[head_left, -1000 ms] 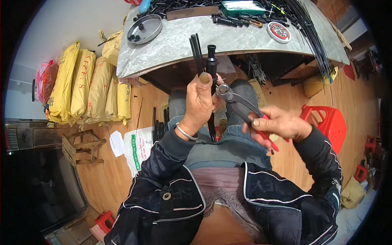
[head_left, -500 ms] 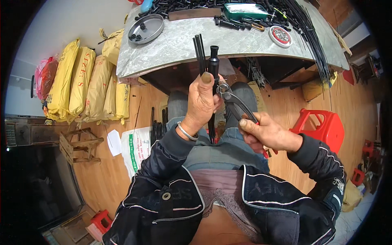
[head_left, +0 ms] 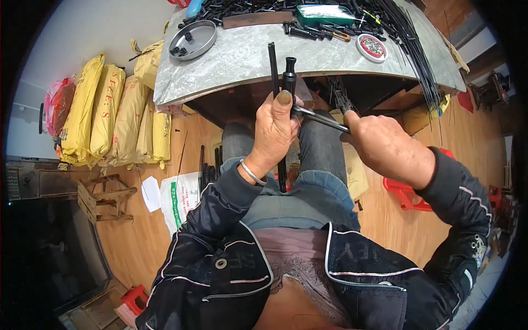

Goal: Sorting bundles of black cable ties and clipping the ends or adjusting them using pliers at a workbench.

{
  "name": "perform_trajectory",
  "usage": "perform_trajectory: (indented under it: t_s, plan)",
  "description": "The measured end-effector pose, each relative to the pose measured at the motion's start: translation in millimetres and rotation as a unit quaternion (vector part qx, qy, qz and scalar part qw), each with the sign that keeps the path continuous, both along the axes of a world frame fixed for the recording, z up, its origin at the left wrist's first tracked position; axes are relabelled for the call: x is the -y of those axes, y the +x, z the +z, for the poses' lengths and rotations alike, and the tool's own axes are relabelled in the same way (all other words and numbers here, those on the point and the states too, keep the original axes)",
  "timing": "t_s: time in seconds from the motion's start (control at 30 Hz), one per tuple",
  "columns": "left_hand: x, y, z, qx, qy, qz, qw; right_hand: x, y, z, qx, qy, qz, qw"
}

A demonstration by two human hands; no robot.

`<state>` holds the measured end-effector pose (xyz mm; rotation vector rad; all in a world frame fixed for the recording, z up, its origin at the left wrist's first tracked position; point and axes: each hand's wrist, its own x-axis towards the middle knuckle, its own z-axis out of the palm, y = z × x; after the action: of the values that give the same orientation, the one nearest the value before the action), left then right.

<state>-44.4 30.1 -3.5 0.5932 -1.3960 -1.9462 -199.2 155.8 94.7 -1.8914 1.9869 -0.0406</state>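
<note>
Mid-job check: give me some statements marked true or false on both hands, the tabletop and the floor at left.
1. The right hand holds pliers. True.
2. The left hand is empty. False: the left hand grasps black rods and a black tube.
3. The grey tray is empty. False: small black pieces lie in the grey tray.
4. A wooden stool stands on the floor at left. True.
5. The green tray is on the floor. False: the green tray is on the tabletop.
</note>
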Motion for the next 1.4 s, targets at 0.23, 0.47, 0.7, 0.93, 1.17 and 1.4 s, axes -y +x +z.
perform_trajectory:
  t_s: [0.23,0.47,0.7,0.93,1.17,1.4]
  plan:
    - [12,6,-7,-0.049,-0.003,0.002,0.999,-12,-1,-24,0.054,-0.215,-0.092,0.971]
    - [11,2,-10,-0.015,0.013,-0.005,1.0,7,-10,-16,-0.046,-0.311,-0.036,0.949]
    - [12,-2,-9,-0.012,-0.003,0.018,1.0,3,-6,-31,-0.054,-0.327,-0.046,0.942]
    - [11,-10,-13,-0.001,-0.007,0.074,0.997,-12,13,-53,0.028,-0.333,-0.112,0.936]
    - [14,-3,-4,0.02,0.029,0.041,0.999,-12,10,-81,0.135,-0.33,-0.128,0.925]
    - [12,2,1,0.005,0.038,-0.021,0.999,-13,-3,-73,0.736,0.107,-0.188,0.641]
